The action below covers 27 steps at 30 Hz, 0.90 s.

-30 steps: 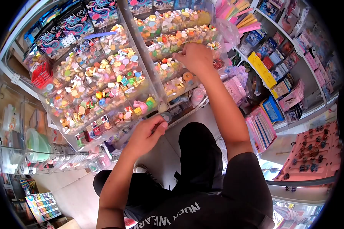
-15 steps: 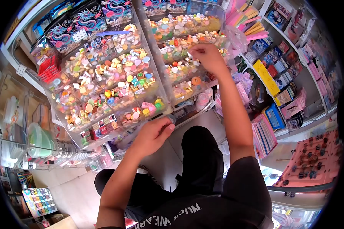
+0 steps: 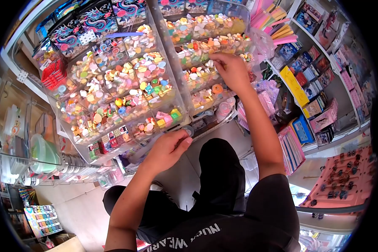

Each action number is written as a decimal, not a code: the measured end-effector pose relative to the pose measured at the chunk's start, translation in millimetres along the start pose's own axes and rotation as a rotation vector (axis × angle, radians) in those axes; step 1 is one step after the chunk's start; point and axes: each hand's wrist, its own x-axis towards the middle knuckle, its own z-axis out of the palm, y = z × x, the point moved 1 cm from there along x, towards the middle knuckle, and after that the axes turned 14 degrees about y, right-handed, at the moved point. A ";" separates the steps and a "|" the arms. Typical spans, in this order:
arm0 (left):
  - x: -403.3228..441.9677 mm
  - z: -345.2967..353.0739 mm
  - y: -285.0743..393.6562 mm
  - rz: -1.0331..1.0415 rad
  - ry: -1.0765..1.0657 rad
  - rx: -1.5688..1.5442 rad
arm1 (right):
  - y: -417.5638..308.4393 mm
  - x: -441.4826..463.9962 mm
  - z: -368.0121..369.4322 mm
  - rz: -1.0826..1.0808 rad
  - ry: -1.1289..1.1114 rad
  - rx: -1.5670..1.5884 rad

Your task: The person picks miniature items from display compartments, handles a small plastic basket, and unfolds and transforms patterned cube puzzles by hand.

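Observation:
My right hand [image 3: 232, 70] is over the right-hand clear compartment tray [image 3: 178, 84], its thumb and fingers pinched together above the small colourful charms [image 3: 195, 72]; what lies between the fingertips is too small to make out. In front of the trays, my left hand [image 3: 169, 147] hangs near the lower edge, its fingers curled with the thumb against a small round translucent object [image 3: 188, 130]. The left-hand tray [image 3: 82, 147] holds many small charms sorted in compartments, with a purple stick [image 3: 124, 35] lying across its upper part.
Red baskets [image 3: 53, 74] stand left of the trays. Shelves with a yellow box [image 3: 294, 86] and books [image 3: 290, 150] are on the right. Lower right is a pink board [image 3: 340, 178] of small dark items. My knees are below the trays.
The view has shifted, so the trays sit farther right in it. My right hand has moved slightly over the right-hand tray, fingers still pinched. My left hand keeps nearly the same pose.

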 end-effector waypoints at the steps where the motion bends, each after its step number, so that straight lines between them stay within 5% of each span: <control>1: 0.3 0.7 -0.1 0.000 -0.004 -0.001 | -1.1 0.6 -2.3 0.003 0.000 -0.002; 7: -0.5 3.0 -3.4 -0.029 -0.002 -0.015 | 1.8 -4.4 -44.6 0.190 0.423 -0.018; 10: 0.5 3.8 -6.7 -0.038 -0.005 0.013 | 20.2 -17.8 -64.4 0.494 0.185 -0.196; 14: 2.0 5.3 -5.6 -0.029 -0.013 0.027 | 56.3 -45.1 -68.0 0.490 -0.140 -0.344; 21: 3.5 10.4 -6.1 0.010 -0.022 0.042 | 53.5 -38.3 -59.2 0.604 -0.420 -0.556; 27: 2.3 7.1 -4.0 0.008 -0.020 0.069 | 63.4 -29.6 -53.5 0.573 -0.447 -0.460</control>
